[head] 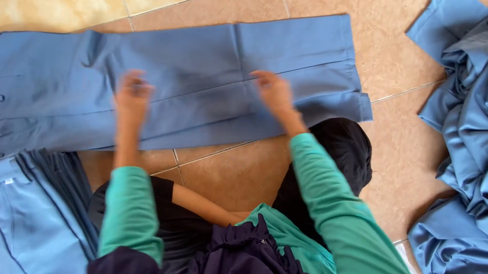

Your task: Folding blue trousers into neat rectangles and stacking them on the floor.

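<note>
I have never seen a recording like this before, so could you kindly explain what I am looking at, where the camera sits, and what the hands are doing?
There is no machine here: a person works with two bare hands, and the single picture comes from a camera worn on their head, looking down. The green sleeves at the bottom are the person's own arms.

On the tiled floor lies a pair of blue trousers, spread flat and sideways, waistband to the left and hems to the right. The left hand and the right hand are both over the trouser legs, touching or just above the cloth; they are blurred, so I cannot tell whether either grips it.

At lower left lies a lighter blue folded garment. At right is a crumpled heap of blue cloth. A dark cloth lies near the right arm.
</note>
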